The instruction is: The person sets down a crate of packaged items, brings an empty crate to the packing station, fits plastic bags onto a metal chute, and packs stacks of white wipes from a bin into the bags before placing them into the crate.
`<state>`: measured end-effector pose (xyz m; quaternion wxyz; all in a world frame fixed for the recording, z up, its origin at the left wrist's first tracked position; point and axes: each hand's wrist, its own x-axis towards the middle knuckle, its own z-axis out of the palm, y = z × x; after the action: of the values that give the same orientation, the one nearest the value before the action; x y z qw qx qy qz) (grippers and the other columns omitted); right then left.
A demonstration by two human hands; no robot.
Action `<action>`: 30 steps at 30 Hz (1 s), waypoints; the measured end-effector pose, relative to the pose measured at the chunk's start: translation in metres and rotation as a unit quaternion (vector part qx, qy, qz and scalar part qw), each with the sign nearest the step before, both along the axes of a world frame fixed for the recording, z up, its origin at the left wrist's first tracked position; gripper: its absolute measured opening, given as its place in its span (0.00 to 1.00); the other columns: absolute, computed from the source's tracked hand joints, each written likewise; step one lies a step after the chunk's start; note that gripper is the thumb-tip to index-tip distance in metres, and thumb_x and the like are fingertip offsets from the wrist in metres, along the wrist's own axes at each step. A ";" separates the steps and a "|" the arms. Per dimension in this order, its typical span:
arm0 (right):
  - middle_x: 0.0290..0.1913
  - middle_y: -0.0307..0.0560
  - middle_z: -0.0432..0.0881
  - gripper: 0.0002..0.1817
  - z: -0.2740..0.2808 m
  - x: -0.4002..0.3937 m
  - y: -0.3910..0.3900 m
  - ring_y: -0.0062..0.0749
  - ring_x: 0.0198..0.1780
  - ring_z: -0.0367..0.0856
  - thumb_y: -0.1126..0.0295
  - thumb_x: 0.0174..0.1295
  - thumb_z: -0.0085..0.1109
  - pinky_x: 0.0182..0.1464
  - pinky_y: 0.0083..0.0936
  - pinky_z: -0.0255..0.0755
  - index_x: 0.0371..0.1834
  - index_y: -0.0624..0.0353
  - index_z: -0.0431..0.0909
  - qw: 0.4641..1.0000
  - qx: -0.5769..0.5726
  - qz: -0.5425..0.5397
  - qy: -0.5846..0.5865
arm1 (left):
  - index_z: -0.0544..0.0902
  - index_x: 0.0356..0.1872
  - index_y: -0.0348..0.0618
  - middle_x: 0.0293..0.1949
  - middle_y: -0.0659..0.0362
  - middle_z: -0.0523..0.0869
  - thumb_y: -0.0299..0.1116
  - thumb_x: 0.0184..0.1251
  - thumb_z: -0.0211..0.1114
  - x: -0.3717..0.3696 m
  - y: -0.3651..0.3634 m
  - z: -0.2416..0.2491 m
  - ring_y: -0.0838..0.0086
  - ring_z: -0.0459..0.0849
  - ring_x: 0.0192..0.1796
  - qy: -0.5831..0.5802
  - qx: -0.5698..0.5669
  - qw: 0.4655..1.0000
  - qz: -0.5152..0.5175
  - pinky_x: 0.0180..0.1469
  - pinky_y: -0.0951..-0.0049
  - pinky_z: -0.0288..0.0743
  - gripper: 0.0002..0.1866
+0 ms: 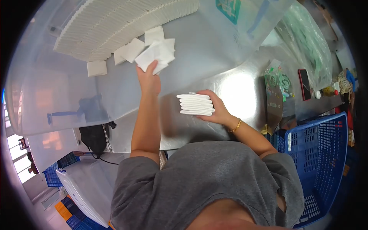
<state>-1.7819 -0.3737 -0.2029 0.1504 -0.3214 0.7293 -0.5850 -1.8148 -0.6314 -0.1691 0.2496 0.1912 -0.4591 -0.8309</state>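
In my left hand (pixel 149 78) is a flat white folded napkin (pixel 149 56), thumb on top and the other fingers mostly hidden beneath. It lies over several loose white napkins (pixel 154 35) inside a large translucent plastic bin (pixel 126 86). My right hand (pixel 215 107), closer to my body, grips a neat stack of folded white napkins (pixel 196 104) from its right side, above the shiny metal table (pixel 172 132). The stack's folded edges face me. Long tight rows of napkins (pixel 122 23) fill the bin's far side, and a small separate pile (pixel 97 68) sits at their left end.
Right of the metal table's bright patch stand a printed carton (pixel 276 96) and a phone (pixel 304 84). Clear plastic bags (pixel 306 42) lie beyond. A blue basket (pixel 316 153) is beside me on the right. A black bag (pixel 93 138) hangs at the left edge.
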 end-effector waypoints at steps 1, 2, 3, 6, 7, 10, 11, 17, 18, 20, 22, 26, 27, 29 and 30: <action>0.46 0.45 0.75 0.38 -0.003 0.005 0.002 0.32 0.51 0.75 0.70 0.39 0.74 0.53 0.26 0.69 0.57 0.56 0.66 1.000 0.012 0.007 0.019 | 0.61 0.60 0.41 0.54 0.54 0.74 0.20 0.55 0.65 0.010 0.009 -0.004 0.67 0.73 0.58 -0.004 -0.046 0.999 -0.029 0.57 0.67 0.71 0.32; 0.46 0.45 0.75 0.38 -0.004 0.007 0.006 0.32 0.51 0.75 0.70 0.39 0.74 0.53 0.26 0.69 0.57 0.56 0.66 1.000 0.017 0.006 0.009 | 0.61 0.60 0.42 0.53 0.54 0.74 0.19 0.54 0.66 0.021 0.018 -0.008 0.68 0.72 0.58 -0.007 -0.090 0.994 -0.060 0.57 0.68 0.70 0.32; 0.49 0.46 0.73 0.38 -0.002 0.005 0.011 0.34 0.52 0.74 0.69 0.38 0.75 0.55 0.28 0.68 0.57 0.56 0.66 0.999 0.019 0.037 -0.030 | 0.61 0.60 0.42 0.53 0.54 0.74 0.19 0.54 0.66 0.031 0.027 -0.012 0.68 0.72 0.58 -0.015 -0.083 0.994 -0.063 0.57 0.68 0.70 0.32; 0.53 0.50 0.70 0.39 0.007 0.000 0.029 0.38 0.55 0.71 0.68 0.37 0.76 0.58 0.30 0.66 0.56 0.56 0.67 0.989 0.031 0.091 -0.116 | 0.62 0.58 0.44 0.52 0.55 0.74 0.18 0.49 0.69 0.060 0.054 -0.020 0.73 0.71 0.58 -0.087 -0.094 0.962 -0.242 0.59 0.70 0.67 0.35; 0.56 0.51 0.67 0.41 0.012 -0.001 0.035 0.39 0.58 0.69 0.67 0.36 0.76 0.60 0.31 0.64 0.58 0.55 0.65 0.996 0.033 0.068 -0.041 | 0.62 0.58 0.44 0.52 0.55 0.74 0.18 0.49 0.69 0.066 0.060 -0.017 0.73 0.71 0.58 -0.090 -0.086 0.961 -0.246 0.59 0.70 0.67 0.35; 0.62 0.54 0.60 0.45 0.012 0.004 0.045 0.43 0.62 0.64 0.66 0.35 0.78 0.63 0.33 0.60 0.61 0.55 0.62 0.993 0.036 0.025 0.110 | 0.63 0.58 0.41 0.50 0.56 0.75 0.32 0.59 0.67 0.079 0.067 -0.005 0.72 0.73 0.55 -0.065 -0.133 0.911 -0.384 0.60 0.70 0.65 0.28; 0.65 0.56 0.56 0.50 0.008 0.006 0.045 0.47 0.65 0.59 0.64 0.33 0.78 0.65 0.36 0.58 0.63 0.54 0.59 0.996 0.003 0.026 0.082 | 0.63 0.58 0.41 0.50 0.56 0.75 0.32 0.59 0.67 0.080 0.065 -0.008 0.72 0.73 0.55 -0.066 -0.132 0.911 -0.385 0.60 0.70 0.65 0.28; 0.73 0.62 0.42 0.68 0.017 0.006 0.041 0.57 0.73 0.45 0.57 0.27 0.81 0.69 0.42 0.51 0.72 0.54 0.41 0.994 0.015 -0.006 0.110 | 0.68 0.54 0.37 0.50 0.55 0.76 0.55 0.69 0.46 0.067 0.063 -0.026 0.70 0.72 0.56 -0.029 -0.139 0.914 -0.380 0.60 0.70 0.65 0.28; 0.73 0.62 0.42 0.68 0.017 0.005 0.040 0.57 0.73 0.45 0.57 0.27 0.81 0.69 0.42 0.51 0.72 0.54 0.41 0.994 0.014 -0.005 0.111 | 0.69 0.53 0.37 0.50 0.54 0.76 0.58 0.71 0.40 0.065 0.065 -0.026 0.70 0.71 0.58 -0.053 -0.155 0.910 -0.381 0.60 0.69 0.65 0.31; 0.73 0.60 0.42 0.71 0.015 0.004 0.036 0.51 0.72 0.48 0.59 0.27 0.82 0.70 0.38 0.50 0.73 0.56 0.37 0.999 0.002 0.023 0.033 | 0.70 0.53 0.37 0.50 0.54 0.76 0.57 0.71 0.40 0.064 0.066 -0.024 0.70 0.72 0.57 -0.052 -0.144 0.911 -0.383 0.59 0.69 0.66 0.30; 0.73 0.59 0.42 0.73 0.011 0.003 0.030 0.47 0.72 0.50 0.60 0.26 0.83 0.70 0.36 0.49 0.73 0.58 0.34 0.999 -0.006 0.043 -0.003 | 0.71 0.52 0.37 0.49 0.54 0.77 0.55 0.72 0.41 0.063 0.065 -0.021 0.70 0.74 0.54 -0.051 -0.118 0.914 -0.386 0.57 0.70 0.67 0.28; 0.70 0.59 0.48 0.68 0.007 0.004 0.011 0.49 0.69 0.54 0.59 0.27 0.82 0.68 0.39 0.54 0.72 0.53 0.42 0.995 -0.037 0.050 0.074 | 0.78 0.43 0.38 0.38 0.57 0.81 0.50 0.70 0.49 0.072 0.080 -0.067 0.73 0.78 0.43 0.013 0.021 0.966 -0.257 0.48 0.74 0.70 0.23; 0.69 0.60 0.50 0.65 0.007 0.005 0.012 0.52 0.68 0.55 0.59 0.27 0.82 0.67 0.40 0.54 0.71 0.52 0.46 0.994 -0.022 0.048 0.092 | 0.78 0.43 0.38 0.38 0.57 0.81 0.50 0.70 0.49 0.070 0.075 -0.059 0.73 0.78 0.43 0.020 0.011 0.967 -0.254 0.48 0.74 0.70 0.23; 0.66 0.60 0.53 0.59 0.005 0.003 0.014 0.57 0.66 0.56 0.60 0.27 0.81 0.66 0.43 0.56 0.68 0.50 0.54 0.991 0.009 0.043 0.128 | 0.79 0.40 0.39 0.34 0.57 0.81 0.48 0.67 0.53 0.068 0.070 -0.036 0.73 0.79 0.40 0.044 -0.252 0.942 -0.218 0.45 0.72 0.71 0.20; 0.66 0.60 0.53 0.59 0.005 0.000 0.012 0.57 0.66 0.56 0.60 0.27 0.81 0.66 0.43 0.56 0.68 0.50 0.54 0.990 0.006 0.046 0.133 | 0.80 0.38 0.39 0.33 0.57 0.81 0.47 0.66 0.55 0.066 0.068 -0.025 0.72 0.79 0.39 0.051 -0.375 0.905 -0.194 0.43 0.72 0.71 0.18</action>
<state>-1.7817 -0.3613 -0.1978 0.0807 -0.4282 0.7307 -0.5256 -1.7491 -0.5633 -0.1939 0.1600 -0.0518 -0.7514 -0.6381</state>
